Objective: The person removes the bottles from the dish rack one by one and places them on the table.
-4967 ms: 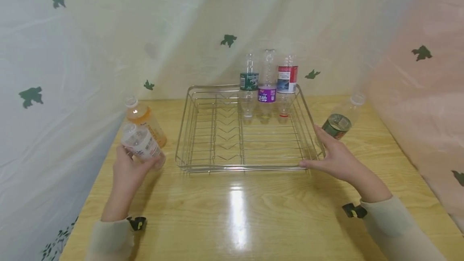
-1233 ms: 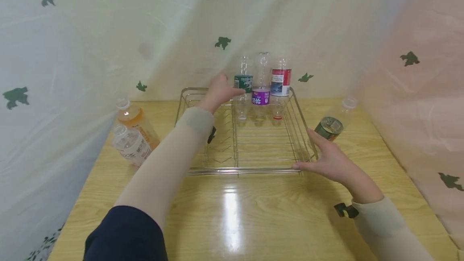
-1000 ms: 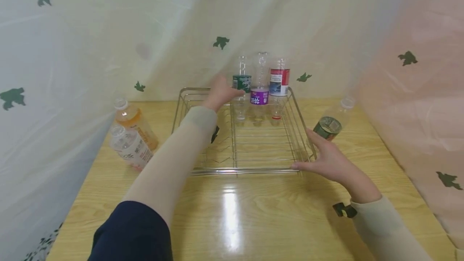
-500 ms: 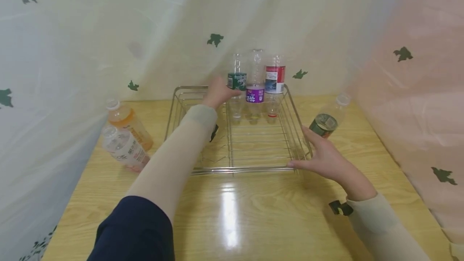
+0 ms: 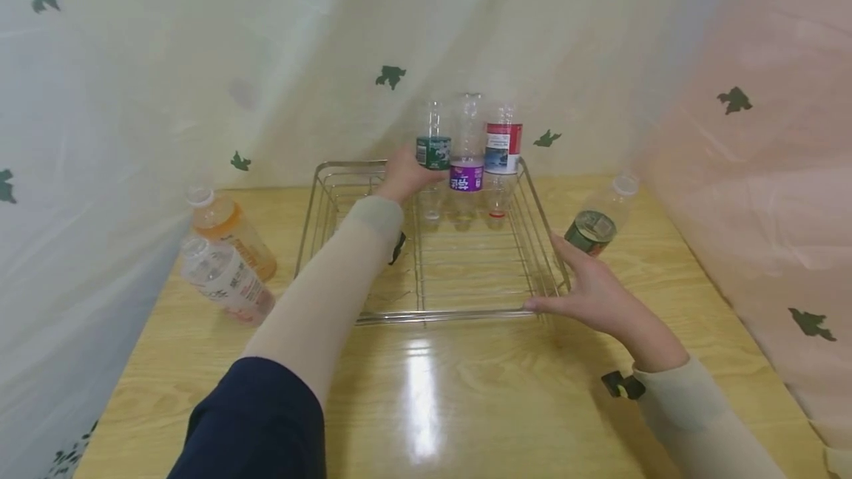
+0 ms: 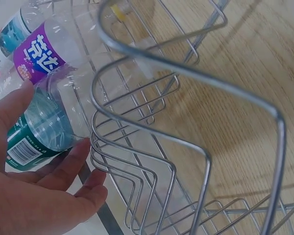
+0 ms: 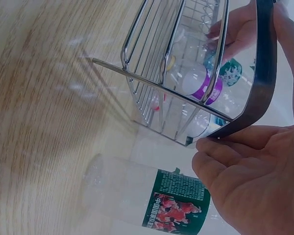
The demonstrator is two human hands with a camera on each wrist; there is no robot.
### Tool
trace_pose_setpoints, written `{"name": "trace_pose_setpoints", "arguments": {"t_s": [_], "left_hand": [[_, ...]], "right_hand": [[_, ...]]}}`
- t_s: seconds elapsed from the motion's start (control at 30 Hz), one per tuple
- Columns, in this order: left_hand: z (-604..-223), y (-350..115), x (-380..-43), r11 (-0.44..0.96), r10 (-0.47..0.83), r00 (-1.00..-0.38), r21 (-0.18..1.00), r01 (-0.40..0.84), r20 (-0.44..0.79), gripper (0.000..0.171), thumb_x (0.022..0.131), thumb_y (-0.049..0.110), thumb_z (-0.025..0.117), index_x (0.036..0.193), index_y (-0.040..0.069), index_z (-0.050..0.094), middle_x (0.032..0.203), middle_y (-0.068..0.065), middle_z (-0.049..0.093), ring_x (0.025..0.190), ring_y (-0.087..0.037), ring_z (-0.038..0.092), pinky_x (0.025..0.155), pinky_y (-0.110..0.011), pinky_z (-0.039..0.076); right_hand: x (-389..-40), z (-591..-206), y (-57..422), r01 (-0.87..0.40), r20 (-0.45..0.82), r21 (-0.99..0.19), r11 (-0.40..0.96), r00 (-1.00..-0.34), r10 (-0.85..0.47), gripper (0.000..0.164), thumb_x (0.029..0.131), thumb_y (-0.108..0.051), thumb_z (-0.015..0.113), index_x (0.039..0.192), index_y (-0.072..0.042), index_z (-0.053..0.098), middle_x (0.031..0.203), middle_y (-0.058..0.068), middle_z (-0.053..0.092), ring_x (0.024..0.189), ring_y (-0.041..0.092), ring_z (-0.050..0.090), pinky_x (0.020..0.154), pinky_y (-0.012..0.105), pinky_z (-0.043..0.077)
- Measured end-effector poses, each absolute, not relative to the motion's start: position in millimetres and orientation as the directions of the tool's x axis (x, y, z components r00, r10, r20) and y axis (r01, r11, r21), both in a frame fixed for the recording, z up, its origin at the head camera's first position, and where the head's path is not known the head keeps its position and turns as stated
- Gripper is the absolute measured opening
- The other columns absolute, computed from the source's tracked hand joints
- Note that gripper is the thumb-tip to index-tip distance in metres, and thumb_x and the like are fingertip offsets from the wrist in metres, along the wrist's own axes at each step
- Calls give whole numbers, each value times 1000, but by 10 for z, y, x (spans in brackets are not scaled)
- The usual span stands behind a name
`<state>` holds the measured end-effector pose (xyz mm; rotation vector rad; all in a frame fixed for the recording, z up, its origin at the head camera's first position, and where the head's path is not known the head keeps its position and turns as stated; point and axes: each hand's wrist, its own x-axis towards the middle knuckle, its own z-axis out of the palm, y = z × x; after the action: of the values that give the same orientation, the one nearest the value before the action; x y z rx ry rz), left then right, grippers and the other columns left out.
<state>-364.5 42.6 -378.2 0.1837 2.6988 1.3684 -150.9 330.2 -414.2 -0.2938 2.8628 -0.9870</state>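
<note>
A wire rack (image 5: 459, 314) stands on the wooden table, with three clear plastic bottles upside down along its back. Their labels are green, purple and red-white. My left hand (image 5: 406, 174) reaches over the rack and holds the green-labelled bottle (image 5: 434, 153), the leftmost. In the left wrist view its thumb lies by the purple-labelled bottle (image 6: 39, 54), and its fingertips touch the rack's wires. The red-and-white-labelled bottle (image 5: 503, 148) is furthest right. My right hand (image 5: 592, 290) grips the rack's front right corner, thumb on the front rail.
On the table left of the rack stand an orange-tinted bottle (image 5: 236, 231) and a clear bottle with a white label (image 5: 229, 283), close together. Another bottle with a dark green label (image 5: 591, 231) stands right of the rack, near my right hand. A patterned curtain (image 5: 299, 58) hangs behind.
Five seconds ago my left hand held the white-labelled bottle at the left; it has let go and moved right to the green-labelled bottle. My right hand has stayed on the rack corner.
</note>
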Motion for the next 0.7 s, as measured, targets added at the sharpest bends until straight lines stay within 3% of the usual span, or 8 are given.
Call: {"name": "trace_pose_setpoints", "arguments": {"t_s": [0.7], "left_hand": [[-3699,380,-3573,540,154,-988,837,87,4,60,85,27,85,133,3,57,121,-10,65,107,-24,61,97,-38,52]], "right_hand": [[-1507,-4136,3307,-153,-27,-594,790,-977,-209,133,70,-65,85,161,1,14,163,26,18,144,50,24,114,65,25]]}}
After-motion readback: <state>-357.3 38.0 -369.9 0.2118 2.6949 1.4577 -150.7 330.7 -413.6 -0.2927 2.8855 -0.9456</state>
